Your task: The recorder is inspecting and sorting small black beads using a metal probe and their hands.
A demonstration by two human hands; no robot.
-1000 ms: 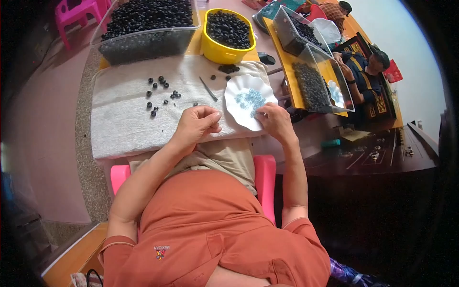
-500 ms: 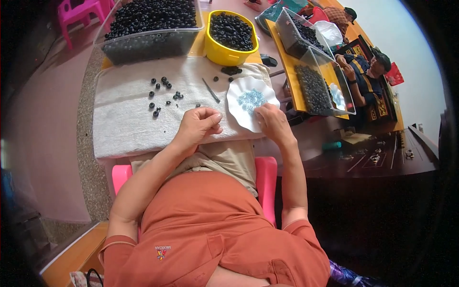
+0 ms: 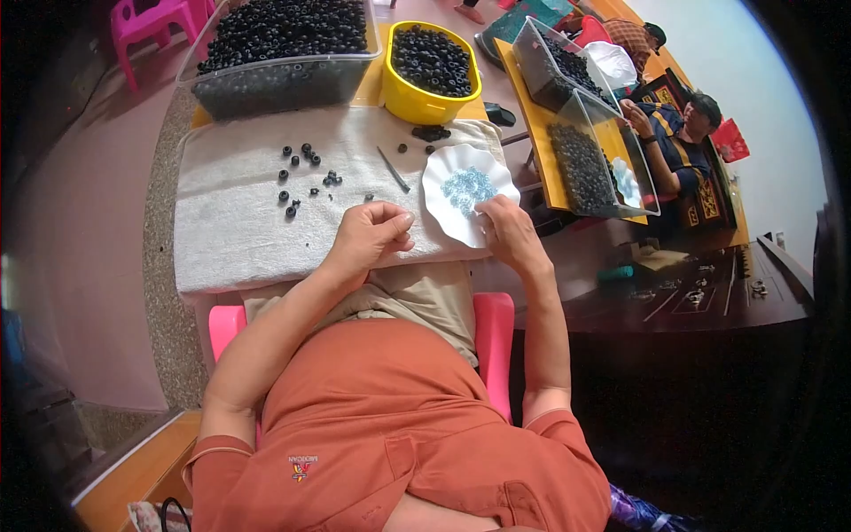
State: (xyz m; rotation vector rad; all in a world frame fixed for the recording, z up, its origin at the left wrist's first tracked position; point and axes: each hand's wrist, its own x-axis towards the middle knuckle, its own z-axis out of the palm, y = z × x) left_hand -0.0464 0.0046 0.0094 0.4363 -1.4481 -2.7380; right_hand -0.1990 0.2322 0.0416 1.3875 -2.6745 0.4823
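Note:
My left hand is held over the near part of a white towel, thumb and index finger pinched together. Whatever sits between those fingertips is hidden. To its right, my right hand reaches over the near right rim of a white wavy-edged plate. Its fingers are closed together beside a spread of tiny pale blue, glittering pieces; anything they grip is too small to make out. A slim grey pointed tool lies left of the plate. Loose black round beads are scattered on the towel's left half.
Behind the towel stand a clear bin and a yellow tub, both full of black beads. A side table at right bears more clear bins. A co-worker sits beyond it. Pink chair arms flank me.
My right hand has shifted slightly at the plate's near right rim, its fingers still drawn together. My left hand keeps its pinch in nearly the same place.

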